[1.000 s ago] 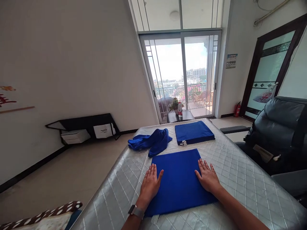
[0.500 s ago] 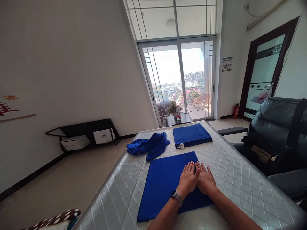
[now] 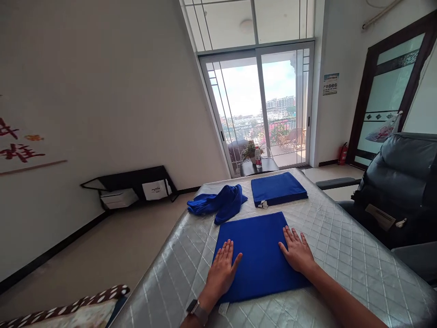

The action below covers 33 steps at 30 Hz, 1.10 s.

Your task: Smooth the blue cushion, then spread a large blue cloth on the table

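Head view: flat, rectangular blue cloth (image 3: 257,255)

Camera riding on person's head, looking forward and down along silver quilted mattress (image 3: 341,255). Left hand (image 3: 221,269) and right hand (image 3: 297,249) showing close, low in view, flat blue cloth (image 3: 259,255) lying beneath them near lower middle. View facing sliding glass door (image 3: 263,105), standing well beyond mattress's far end. Wide sweep taking in wall (image 3: 119,91) on left, black armchair (image 3: 399,177) at right edge, floor (image 3: 102,255) toward lower left.
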Motion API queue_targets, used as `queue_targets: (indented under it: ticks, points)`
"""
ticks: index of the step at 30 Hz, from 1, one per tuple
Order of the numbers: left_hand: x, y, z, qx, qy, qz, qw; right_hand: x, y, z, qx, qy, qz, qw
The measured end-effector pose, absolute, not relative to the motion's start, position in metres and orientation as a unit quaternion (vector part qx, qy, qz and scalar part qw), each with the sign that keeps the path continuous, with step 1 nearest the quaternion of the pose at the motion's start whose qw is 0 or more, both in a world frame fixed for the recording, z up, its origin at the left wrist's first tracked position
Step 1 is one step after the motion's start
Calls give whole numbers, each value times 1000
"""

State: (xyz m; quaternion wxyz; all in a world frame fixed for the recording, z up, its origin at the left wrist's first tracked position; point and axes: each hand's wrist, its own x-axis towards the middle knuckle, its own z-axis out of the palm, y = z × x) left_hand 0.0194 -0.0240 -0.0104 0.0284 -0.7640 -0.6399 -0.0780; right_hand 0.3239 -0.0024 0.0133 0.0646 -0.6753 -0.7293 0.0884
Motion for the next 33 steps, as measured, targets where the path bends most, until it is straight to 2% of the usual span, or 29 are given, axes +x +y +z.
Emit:
queue_targets:
  ticks: [21,33]
  points:
    - [-3,-36,-13,-735,-666,-123,46,318,-12,22,-665,-744,39,48]
    - [-6,-33,-15,-729,-673,-120,37,321,-38,11,-665,-741,62,64]
